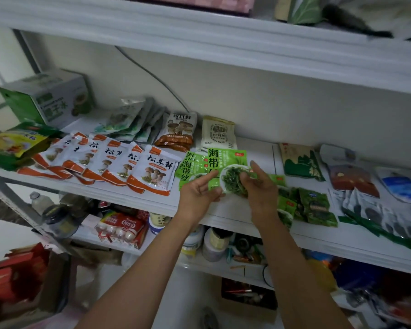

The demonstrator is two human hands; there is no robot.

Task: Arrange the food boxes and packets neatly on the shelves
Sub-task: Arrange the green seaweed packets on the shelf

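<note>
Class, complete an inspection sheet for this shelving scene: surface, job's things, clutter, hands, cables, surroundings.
Surface: white middle shelf, packets spread along it.
Job's things: kelp packet held over the shelf; mushroom packets overlapped in a row on its left.
Clutter: loose green packets heaped at right.
Hands: left hand pinches the kelp packet; right hand grips it.
Cables: dark cable down the back wall.
Surroundings: lower shelf crowded with bottles and jars.
</note>
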